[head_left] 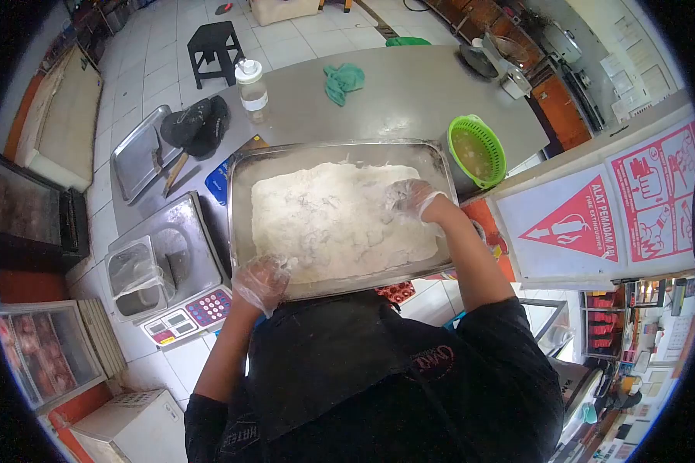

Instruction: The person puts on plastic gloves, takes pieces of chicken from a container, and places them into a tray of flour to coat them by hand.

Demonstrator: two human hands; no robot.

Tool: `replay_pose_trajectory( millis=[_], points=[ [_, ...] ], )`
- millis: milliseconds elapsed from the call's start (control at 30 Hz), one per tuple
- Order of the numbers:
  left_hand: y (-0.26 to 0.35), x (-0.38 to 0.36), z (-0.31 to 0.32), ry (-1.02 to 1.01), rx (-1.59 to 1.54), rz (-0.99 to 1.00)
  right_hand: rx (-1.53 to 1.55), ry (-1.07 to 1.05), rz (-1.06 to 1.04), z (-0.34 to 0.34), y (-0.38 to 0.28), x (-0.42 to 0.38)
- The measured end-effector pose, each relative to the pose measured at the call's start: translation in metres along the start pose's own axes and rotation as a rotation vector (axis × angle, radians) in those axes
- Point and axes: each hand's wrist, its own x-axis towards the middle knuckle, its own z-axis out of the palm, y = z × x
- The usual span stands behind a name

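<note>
1. Head view, taking the tray's middle as the dial's centre and 12 o'clock as straight ahead of you: the metal tray (242, 193) lies at the near edge of the tabletop (409, 92), its long side across your body, with a broad bed of white powder (332, 220) inside.
2. Expect the tray to be stiff and, so filled, probably heavy; its rims at 3 and 9 o'clock look like the best holds.
3. The powder should handle as soft, loose and light, like flour. Its lumpy surface suggests that it gives under your fingers; scoop or press it rather than pinch it.
4. Your left hand (262, 282) is at 8 o'clock, at the tray's near corner, fingers seemingly curled; you cannot tell whether they grip the rim.
5. Your right hand (411, 197) is at 2 o'clock, over the powder's edge, fingers down at it; whether they close on anything is hidden.
6. Clear plastic gloves (266, 307) may make your hold slippery.
7. Close by, the green basket (493, 137) sits at 2 o'clock, the scale (181, 224) at 9.
</note>
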Motion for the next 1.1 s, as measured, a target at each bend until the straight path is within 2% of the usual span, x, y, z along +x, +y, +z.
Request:
replay_pose_trajectory(
  millis=[67,133,233,267,333,433,500,567,633,667,733,800,867,933,967,1033,1067,1100],
  points=[
    [0.001,0.001,-0.001,0.024,-0.007,0.014,0.067,-0.034,-0.03,-0.004,0.004,-0.001],
    [0.003,0.002,-0.005,0.047,-0.013,0.032,0.074,-0.13,0.027,-0.003,0.007,-0.002],
    [0.003,0.004,-0.007,0.036,-0.001,-0.002,0.073,-0.137,0.056,-0.005,0.01,-0.001],
    [-0.001,0.002,0.0,0.064,0.008,0.046,0.072,-0.14,0.054,0.0,0.023,0.003],
    [-0.002,-0.002,0.001,0.084,0.016,0.09,-0.015,0.007,-0.148,0.01,0.06,0.011],
    [0.004,0.003,-0.009,0.109,-0.007,0.061,-0.162,0.003,-0.066,-0.035,0.043,-0.002],
    [0.004,0.004,-0.009,0.031,-0.043,0.033,-0.183,0.208,-0.089,-0.054,0.054,-0.01],
    [0.0,0.001,-0.004,0.068,-0.028,0.071,-0.385,0.159,0.287,-0.108,-0.018,-0.027],
    [-0.002,0.0,-0.003,0.109,-0.013,0.11,-0.727,0.004,0.252,-0.129,0.024,-0.002],
    [-0.001,0.002,-0.002,0.074,-0.042,0.049,-0.727,0.002,0.251,-0.137,0.039,-0.002],
    [0.001,0.002,-0.001,0.039,-0.072,-0.011,-0.493,0.134,0.434,-0.154,0.069,-0.005],
    [-0.001,-0.001,0.002,0.02,-0.031,-0.005,-0.545,0.188,0.467,-0.145,0.161,0.022],
    [-0.006,-0.005,0.009,0.048,-0.032,0.027,-0.596,0.243,0.491,-0.139,0.161,0.03],
    [-0.006,-0.008,0.009,0.076,-0.03,0.053,-0.456,0.204,0.601,-0.137,0.155,0.032],
    [-0.001,-0.005,0.003,0.072,-0.043,0.024,-0.457,0.203,0.593,-0.129,0.176,0.04],
    [0.002,-0.003,0.0,0.068,-0.052,-0.009,-0.571,0.354,0.541,-0.11,0.255,0.058],
    [0.001,-0.003,0.001,0.064,-0.046,-0.005,-0.569,0.353,0.535,-0.112,0.264,0.056],
    [0.0,-0.003,0.002,0.058,-0.042,0.0,-0.522,0.458,0.537,-0.111,0.27,0.054]
  ],
)
